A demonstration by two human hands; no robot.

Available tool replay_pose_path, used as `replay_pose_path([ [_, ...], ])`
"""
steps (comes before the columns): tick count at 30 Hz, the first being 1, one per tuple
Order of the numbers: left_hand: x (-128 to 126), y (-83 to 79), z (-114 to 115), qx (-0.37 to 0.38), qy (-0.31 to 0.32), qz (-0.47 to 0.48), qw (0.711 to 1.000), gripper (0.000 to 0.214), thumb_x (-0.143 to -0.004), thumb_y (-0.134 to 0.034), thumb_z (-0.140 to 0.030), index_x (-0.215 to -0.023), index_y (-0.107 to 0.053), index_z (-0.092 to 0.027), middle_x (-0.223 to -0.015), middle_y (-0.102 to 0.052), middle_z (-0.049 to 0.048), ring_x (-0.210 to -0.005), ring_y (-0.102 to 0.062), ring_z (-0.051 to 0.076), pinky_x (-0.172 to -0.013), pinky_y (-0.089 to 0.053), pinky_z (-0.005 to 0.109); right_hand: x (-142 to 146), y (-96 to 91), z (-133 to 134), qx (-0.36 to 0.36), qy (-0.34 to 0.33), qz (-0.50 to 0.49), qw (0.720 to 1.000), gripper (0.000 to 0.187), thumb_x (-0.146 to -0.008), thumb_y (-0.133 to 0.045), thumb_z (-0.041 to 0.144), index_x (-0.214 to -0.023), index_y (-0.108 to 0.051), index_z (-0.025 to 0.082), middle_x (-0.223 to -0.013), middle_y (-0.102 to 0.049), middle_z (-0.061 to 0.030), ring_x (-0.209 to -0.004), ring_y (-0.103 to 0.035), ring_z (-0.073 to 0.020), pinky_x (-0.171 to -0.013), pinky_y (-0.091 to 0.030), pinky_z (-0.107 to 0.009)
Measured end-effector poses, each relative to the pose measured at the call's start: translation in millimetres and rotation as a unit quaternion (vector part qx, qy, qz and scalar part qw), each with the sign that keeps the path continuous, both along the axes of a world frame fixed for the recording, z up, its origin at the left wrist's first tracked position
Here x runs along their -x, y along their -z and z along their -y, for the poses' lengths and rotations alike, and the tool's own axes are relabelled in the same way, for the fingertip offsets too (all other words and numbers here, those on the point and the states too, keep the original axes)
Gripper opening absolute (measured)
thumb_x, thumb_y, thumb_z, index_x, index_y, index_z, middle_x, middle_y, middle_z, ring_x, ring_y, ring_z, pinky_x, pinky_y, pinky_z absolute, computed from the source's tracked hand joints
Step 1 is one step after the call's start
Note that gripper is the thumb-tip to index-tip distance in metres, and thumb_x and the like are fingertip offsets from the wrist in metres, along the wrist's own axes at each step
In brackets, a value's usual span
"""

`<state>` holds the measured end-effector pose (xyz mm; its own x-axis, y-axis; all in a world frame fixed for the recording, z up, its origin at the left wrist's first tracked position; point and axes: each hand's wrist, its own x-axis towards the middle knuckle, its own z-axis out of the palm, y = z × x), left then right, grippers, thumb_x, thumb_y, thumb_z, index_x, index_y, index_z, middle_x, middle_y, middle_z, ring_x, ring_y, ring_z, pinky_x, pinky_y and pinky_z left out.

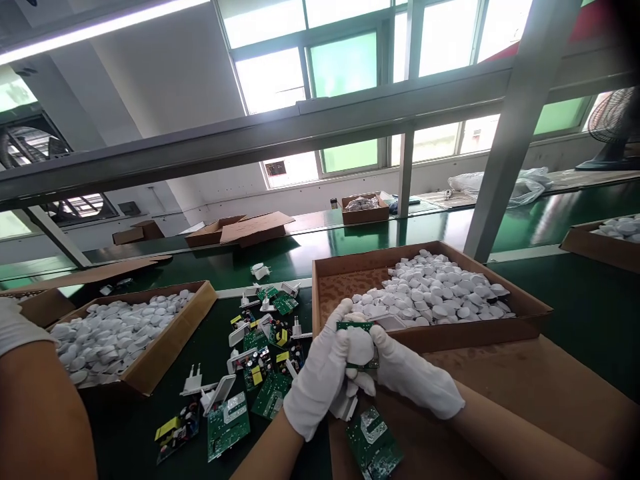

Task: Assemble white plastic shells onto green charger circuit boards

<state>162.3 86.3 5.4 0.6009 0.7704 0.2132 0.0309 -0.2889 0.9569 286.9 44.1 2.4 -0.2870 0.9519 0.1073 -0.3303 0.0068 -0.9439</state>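
My gloved left hand (317,373) and my gloved right hand (417,373) close on the two sides of a green circuit board (371,363). A rounded white piece (360,347) lies flat against its face, with my thumbs at its edges. Just below my hands is a white plastic part (344,407), partly hidden by my fingers. Another circuit board (374,443) lies nearer to me on the brown cardboard (470,407). Behind my hands stands a cardboard tray (333,272) with many white pieces (435,287) heaped in it.
Circuit boards with white plug parts (229,427) lie scattered left of my hands on the green surface (125,433). A second tray (170,340) of white pieces stands farther left, beside another person's arm (40,400). A grey metal post (505,153) rises behind the right tray.
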Motion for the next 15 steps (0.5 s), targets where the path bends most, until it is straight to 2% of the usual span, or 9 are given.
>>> replay_pose_path([
  [3, 2.8, -6.8, 4.8, 0.036, 0.008, 0.047, 0.998, 0.050, -0.085, -0.026, -0.048, -0.127, -0.031, -0.022, -0.111, -0.052, 0.0066, -0.084, -0.057, 0.017, -0.078, -0.046, 0.029, 2.1, 4.3, -1.6, 0.023, -0.069, -0.068, 0.995, 0.047, -0.074, -0.036, 0.059, -0.064, -0.050, 0.015, -0.053, -0.047, 0.0011, -0.046, -0.044, -0.0085, -0.059, -0.045, -0.027],
  [5, 2.9, -8.2, 5.3, 0.020, -0.002, 0.042, 0.999, 0.048, -0.084, -0.033, -0.046, -0.126, -0.034, -0.023, -0.123, -0.043, 0.0033, -0.105, -0.046, 0.019, -0.092, -0.037, 0.028, 1.7, 5.5, -3.2, 0.013, -0.074, -0.088, 0.993, 0.043, -0.076, -0.037, 0.054, -0.065, -0.049, 0.014, -0.055, -0.048, 0.0008, -0.045, -0.043, -0.0072, -0.056, -0.043, -0.025],
  [7, 0.9, -6.5, 3.6, -0.006, -0.022, 0.025, 0.999, 0.046, -0.083, -0.039, -0.043, -0.124, -0.036, -0.022, -0.128, -0.036, 0.0009, -0.115, -0.035, 0.018, -0.099, -0.028, 0.026, 1.1, 4.6, -5.6, 0.010, -0.047, -0.041, 0.998, 0.037, -0.077, -0.041, 0.047, -0.060, -0.046, 0.014, -0.054, -0.048, 0.0011, -0.043, -0.041, -0.0054, -0.048, -0.038, -0.020],
  [11, -6.9, 0.8, -2.5, -0.041, -0.066, -0.004, 0.997, 0.045, -0.083, -0.040, -0.038, -0.122, -0.039, -0.015, -0.124, -0.041, 0.0053, -0.111, -0.040, 0.017, -0.097, -0.031, 0.027, 0.2, 2.0, -13.4, 0.038, 0.030, 0.095, 0.994, 0.031, -0.074, -0.047, 0.041, -0.058, -0.041, 0.015, -0.049, -0.045, 0.0035, -0.037, -0.034, -0.0028, -0.035, -0.025, -0.015],
  [13, -9.7, 3.4, -5.4, -0.064, -0.086, -0.019, 0.994, 0.045, -0.082, -0.040, -0.037, -0.119, -0.041, -0.012, -0.120, -0.046, 0.0070, -0.107, -0.045, 0.018, -0.094, -0.036, 0.028, -0.8, 1.9, -16.2, 0.049, 0.055, 0.131, 0.989, 0.030, -0.073, -0.047, 0.042, -0.061, -0.042, 0.016, -0.048, -0.044, 0.0040, -0.036, -0.034, -0.0033, -0.033, -0.023, -0.015],
  [15, -10.4, 5.4, -7.9, -0.088, -0.100, -0.032, 0.991, 0.045, -0.080, -0.041, -0.037, -0.117, -0.044, -0.011, -0.117, -0.049, 0.0080, -0.105, -0.046, 0.018, -0.091, -0.039, 0.028, -2.4, 1.8, -15.9, 0.054, 0.048, 0.144, 0.987, 0.028, -0.072, -0.048, 0.042, -0.064, -0.044, 0.016, -0.050, -0.044, 0.0040, -0.036, -0.035, -0.0040, -0.033, -0.024, -0.016],
])
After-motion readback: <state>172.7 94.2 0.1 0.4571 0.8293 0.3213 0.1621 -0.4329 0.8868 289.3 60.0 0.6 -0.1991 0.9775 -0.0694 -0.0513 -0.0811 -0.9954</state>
